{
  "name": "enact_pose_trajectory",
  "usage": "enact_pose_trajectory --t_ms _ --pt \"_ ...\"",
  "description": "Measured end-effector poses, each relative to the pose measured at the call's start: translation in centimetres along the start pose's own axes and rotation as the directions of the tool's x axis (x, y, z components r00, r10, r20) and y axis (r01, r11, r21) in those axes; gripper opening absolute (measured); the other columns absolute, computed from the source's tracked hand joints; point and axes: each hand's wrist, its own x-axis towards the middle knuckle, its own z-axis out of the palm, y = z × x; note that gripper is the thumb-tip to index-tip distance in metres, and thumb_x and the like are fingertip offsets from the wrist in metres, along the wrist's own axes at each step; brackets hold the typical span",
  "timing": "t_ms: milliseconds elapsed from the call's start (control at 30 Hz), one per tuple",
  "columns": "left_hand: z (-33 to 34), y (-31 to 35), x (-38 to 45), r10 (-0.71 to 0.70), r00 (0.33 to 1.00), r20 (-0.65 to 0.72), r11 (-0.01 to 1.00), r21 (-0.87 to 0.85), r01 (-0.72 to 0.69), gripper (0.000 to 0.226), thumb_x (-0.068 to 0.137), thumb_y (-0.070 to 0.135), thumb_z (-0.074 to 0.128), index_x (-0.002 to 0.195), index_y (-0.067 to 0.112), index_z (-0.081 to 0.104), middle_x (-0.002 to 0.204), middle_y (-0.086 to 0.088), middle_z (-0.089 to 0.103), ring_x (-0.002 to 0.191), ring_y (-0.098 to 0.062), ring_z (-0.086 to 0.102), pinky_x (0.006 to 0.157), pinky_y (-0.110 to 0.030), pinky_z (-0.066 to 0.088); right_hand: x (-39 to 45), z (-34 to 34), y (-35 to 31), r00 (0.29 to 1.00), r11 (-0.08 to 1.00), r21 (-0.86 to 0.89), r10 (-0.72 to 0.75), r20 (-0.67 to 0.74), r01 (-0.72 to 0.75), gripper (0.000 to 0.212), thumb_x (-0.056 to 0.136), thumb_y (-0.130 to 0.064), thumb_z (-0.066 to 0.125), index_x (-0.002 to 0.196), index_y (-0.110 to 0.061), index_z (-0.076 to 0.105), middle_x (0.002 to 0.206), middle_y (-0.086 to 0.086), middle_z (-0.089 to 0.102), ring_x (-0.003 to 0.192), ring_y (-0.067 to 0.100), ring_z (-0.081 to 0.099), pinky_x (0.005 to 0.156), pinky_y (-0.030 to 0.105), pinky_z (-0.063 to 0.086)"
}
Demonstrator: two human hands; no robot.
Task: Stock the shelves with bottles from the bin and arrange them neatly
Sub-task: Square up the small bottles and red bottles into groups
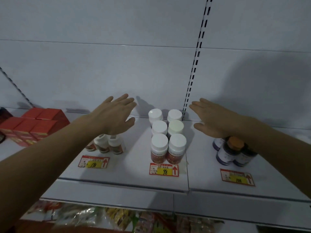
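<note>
Bottles with white caps [168, 137] stand on the white shelf [131, 172] in a tidy block of two columns and three rows, the front pair showing red labels; this block is the landmark for everything else. Directly in front of it, at the shelf's edge, lies a red and yellow price tag marked 98 [164, 169].

To the left of the block, the left hand [116, 115] hovers above the shelf with its fingers [122, 99] straight and slightly spread, holding nothing. Beneath that wrist, left of the block, stand three smaller white bottles [107, 144] with red labels, a price tag marked 198 [93, 161] in front of them. Farther left sit stacked red boxes [33, 125].

To the right of the block, the right hand [217, 120] is held flat, fingers [200, 105] extended toward the block, gripping nothing. Under that wrist, right of the block, is a cluster of dark bottles [234, 153], one with an orange cap. A third price tag [237, 177] lies in front of them.

Behind the block rises the shelving's white back panel with a slotted upright [195, 64]. Below the shelf, packaged goods [117, 217] show, blurred.
</note>
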Motion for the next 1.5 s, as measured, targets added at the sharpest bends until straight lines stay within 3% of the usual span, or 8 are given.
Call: enact_pose_trajectory --t_ms 433,767,867,933,1067,1133,1267,1500 --pt "1.9 -9.3 -6.8 -0.110 0.993 -0.044 0.989 -0.108 0.104 0.067 0.102 0.048 0.035 0.159 0.017 0.018 0.167 -0.002 0.014 0.155 -0.017 0.007 0.123 -0.047 0.019 4.1 -2.6 -9.6 0.934 0.968 0.120 -0.174 -0.311 0.220 0.080 0.093 -0.050 0.031 0.158 -0.005 0.026 0.165 0.013 0.027 0.154 0.032 0.017 0.126 0.044 0.015" --pt "5.8 -17.5 -8.8 0.053 0.984 -0.170 0.963 -0.251 -0.095 0.065 0.099 0.046 0.038 0.156 0.018 0.027 0.164 -0.002 0.027 0.152 -0.017 0.022 0.121 -0.042 0.026 7.7 -2.6 -20.9 0.971 0.970 0.218 -0.055 -0.232 0.107 0.061 0.106 -0.037 0.042 0.160 -0.020 0.020 0.168 -0.001 0.018 0.156 0.017 0.009 0.126 0.037 0.011" --pt "6.6 -17.6 -9.7 0.051 0.974 -0.219 0.911 -0.389 -0.135 0.058 0.099 0.035 0.052 0.152 0.017 0.037 0.158 -0.002 0.038 0.123 -0.016 0.055 0.109 -0.025 0.033 7.8 -2.0 -22.7 0.974 0.960 0.273 -0.002 -0.227 0.066 0.052 0.106 -0.034 0.045 0.156 -0.025 0.033 0.162 -0.003 0.033 0.150 0.017 0.025 0.122 0.037 0.022" --pt "7.0 -17.0 -10.5 0.048 0.964 -0.263 0.867 -0.468 -0.171 0.056 0.097 0.029 0.057 0.149 0.016 0.042 0.152 -0.001 0.046 0.108 -0.013 0.058 0.099 -0.017 0.032 7.8 -1.8 -23.3 0.976 0.954 0.296 0.016 -0.218 0.050 0.046 0.104 -0.033 0.049 0.149 -0.027 0.042 0.150 -0.002 0.048 0.137 0.018 0.043 0.114 0.035 0.034" --pt "8.5 -16.0 -10.6 0.073 0.950 -0.304 0.831 -0.508 -0.226 0.055 0.095 0.034 0.059 0.146 0.017 0.045 0.145 -0.002 0.053 0.127 -0.021 0.053 0.103 -0.032 0.043 7.7 -1.5 -23.3 0.991 0.957 0.292 0.030 -0.129 0.009 0.043 0.094 -0.043 0.065 0.134 -0.034 0.053 0.120 -0.011 0.058 0.088 -0.001 0.052 0.080 0.021 0.039" --pt "8.9 -15.6 -10.2 0.077 0.952 -0.297 0.834 -0.503 -0.225 0.056 0.095 0.037 0.058 0.146 0.018 0.045 0.145 -0.002 0.052 0.129 -0.021 0.051 0.104 -0.034 0.043 7.7 -1.1 -23.2 0.997 0.961 0.275 0.022 -0.071 -0.002 0.047 0.089 -0.048 0.070 0.132 -0.036 0.054 0.114 -0.015 0.055 0.078 -0.007 0.046 0.077 0.020 0.038" --pt "8.7 -15.2 -9.2 0.096 0.962 -0.255 0.855 -0.474 -0.210 0.057 0.098 0.039 0.055 0.147 0.014 0.042 0.149 -0.005 0.048 0.133 -0.026 0.047 0.108 -0.039 0.041 8.3 -0.5 -23.1 0.999 0.966 0.258 0.002 -0.039 0.008 0.043 0.089 -0.042 0.072 0.129 -0.035 0.059 0.111 -0.013 0.056 0.076 -0.009 0.044 0.086 0.028 0.045" --pt "7.8 -14.7 -7.8 0.148 0.980 -0.131 0.896 -0.403 -0.189 0.065 0.091 0.048 0.033 0.148 0.016 0.038 0.154 -0.001 0.039 0.135 -0.027 0.043 0.103 -0.052 0.043 8.8 -1.0 -21.9 0.997 0.966 0.256 -0.014 -0.077 0.033 0.040 0.092 -0.034 0.070 0.131 -0.027 0.060 0.113 -0.007 0.059 0.086 0.007 0.048 0.083 0.027 0.040"
